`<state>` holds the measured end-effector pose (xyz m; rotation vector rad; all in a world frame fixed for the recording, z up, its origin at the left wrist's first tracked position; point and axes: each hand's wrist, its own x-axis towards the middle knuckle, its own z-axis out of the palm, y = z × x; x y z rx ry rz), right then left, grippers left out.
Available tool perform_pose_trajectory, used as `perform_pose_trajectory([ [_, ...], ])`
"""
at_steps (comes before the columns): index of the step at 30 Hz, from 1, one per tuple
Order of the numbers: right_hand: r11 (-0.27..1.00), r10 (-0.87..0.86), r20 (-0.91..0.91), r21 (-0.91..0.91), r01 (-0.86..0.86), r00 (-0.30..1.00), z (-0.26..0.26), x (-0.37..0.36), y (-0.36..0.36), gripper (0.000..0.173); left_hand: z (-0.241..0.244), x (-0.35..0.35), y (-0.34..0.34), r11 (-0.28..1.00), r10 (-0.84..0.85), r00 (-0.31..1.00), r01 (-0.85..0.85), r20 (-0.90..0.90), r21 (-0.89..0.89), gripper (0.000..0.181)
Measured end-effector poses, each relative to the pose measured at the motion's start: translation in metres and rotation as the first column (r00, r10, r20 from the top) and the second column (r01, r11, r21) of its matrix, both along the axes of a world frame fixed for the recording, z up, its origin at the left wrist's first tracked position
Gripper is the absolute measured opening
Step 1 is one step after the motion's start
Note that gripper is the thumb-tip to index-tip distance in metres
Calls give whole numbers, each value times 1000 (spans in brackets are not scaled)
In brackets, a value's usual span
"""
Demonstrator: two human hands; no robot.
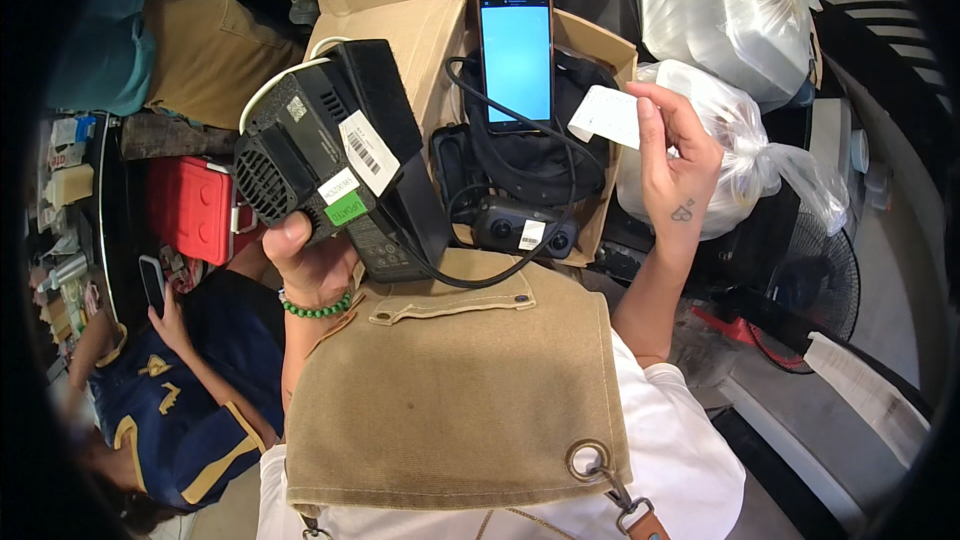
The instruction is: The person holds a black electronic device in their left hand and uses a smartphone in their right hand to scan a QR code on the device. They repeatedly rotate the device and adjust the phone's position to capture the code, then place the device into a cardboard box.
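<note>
My left hand (307, 255) holds up a black electronic device (322, 135) with a round vented grille, stickers and a black cable. Between the thumb and fingers of my right hand (679, 150) is a small white paper slip (609, 116). In front of me an opened cardboard box (442, 22) holds a black fabric item (510, 157) and a black twin-lens device (525, 229) with a sticker. A smartphone (517, 60) with a lit, mostly blank screen rests over the box. The cable loops across the box's contents.
Plastic bags (720, 22) with white containers stand at the right, above a black fan (817, 285). A red case (191, 210) is at the left. Below it sits a person in a dark blue shirt (180, 427) with a phone; another person stands at the upper left.
</note>
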<state>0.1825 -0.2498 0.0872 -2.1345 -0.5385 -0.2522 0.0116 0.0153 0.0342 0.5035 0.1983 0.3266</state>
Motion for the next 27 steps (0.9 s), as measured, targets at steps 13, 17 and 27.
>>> perform_pose_trajectory([
  [13, 1000, -26, -50, 2, 26, 998, 6, -4, -5, 13, -2, 2, 2, 999, -35, 999, 35, 15, 15, 69],
  [17, 999, -22, 23, -23, 22, 999, 3, -2, -4, 12, 0, 2, -1, 998, -56, 996, 57, 68, -20, 68],
  [27, 998, -55, -42, -22, 54, 998, 4, -6, -5, 13, 4, -4, -5, 999, -31, 998, 31, 49, -16, 63],
])
